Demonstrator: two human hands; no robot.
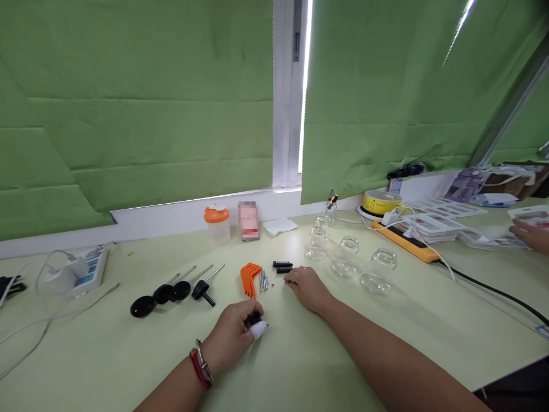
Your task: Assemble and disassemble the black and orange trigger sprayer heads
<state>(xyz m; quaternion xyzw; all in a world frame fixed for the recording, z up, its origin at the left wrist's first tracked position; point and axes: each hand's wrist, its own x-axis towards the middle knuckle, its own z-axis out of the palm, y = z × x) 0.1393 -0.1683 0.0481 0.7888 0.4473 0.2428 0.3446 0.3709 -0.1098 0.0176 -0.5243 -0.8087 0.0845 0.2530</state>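
Observation:
My left hand [235, 335], with a white wrap on the thumb, is closed around a small black part [254, 319] above the table. My right hand [306, 284] rests on the table beside two black ridged parts [282, 264], its fingers bent down; whatever is under the fingertips is too small to make out. Between the hands and farther back lie stacked orange angled pieces [249, 278], several metal screws [263, 280] and a tiny metal piece [273, 285]. On the left, several black round parts with metal rods [180, 290] lie in a row.
Clear glass jars [381, 271] stand on the right, near an orange power strip [405, 241] and cables. An orange-lidded cup [218, 223] stands at the back. At left is a white socket block [88, 271]. Another person's hand [532, 234] shows far right.

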